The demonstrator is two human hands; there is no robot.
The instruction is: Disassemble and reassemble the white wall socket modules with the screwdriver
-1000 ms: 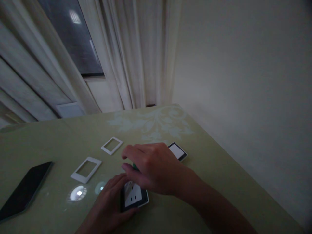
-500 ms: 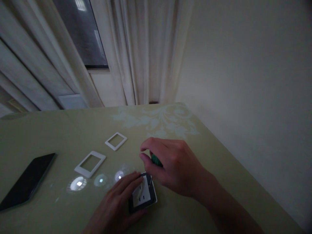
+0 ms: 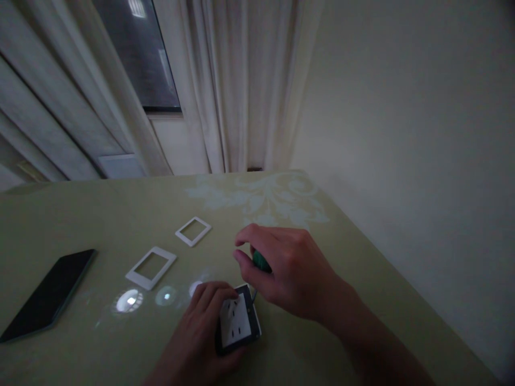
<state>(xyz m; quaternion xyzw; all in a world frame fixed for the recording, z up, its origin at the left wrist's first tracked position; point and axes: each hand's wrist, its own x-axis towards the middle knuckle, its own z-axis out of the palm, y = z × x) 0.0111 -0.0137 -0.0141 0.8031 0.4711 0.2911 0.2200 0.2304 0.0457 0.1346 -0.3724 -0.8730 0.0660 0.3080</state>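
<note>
My left hand (image 3: 199, 335) grips a wall socket (image 3: 237, 321) with a white face and dark body, pressing it down on the green table (image 3: 80, 214). My right hand (image 3: 287, 271) is closed round a green-handled screwdriver (image 3: 260, 261). Its thin metal shaft points down at the socket's upper right edge. The tip is too small to make out.
Two white rectangular frames lie on the table, one (image 3: 152, 267) to the left of my hands and a smaller one (image 3: 193, 231) farther back. A dark phone (image 3: 50, 293) lies at the far left. Curtains and a window are behind; a wall runs along the right edge.
My right hand has moved right and closed round the screwdriver above the socket. My left hand has shifted the socket slightly right. A second socket seen behind my right hand is now hidden.
</note>
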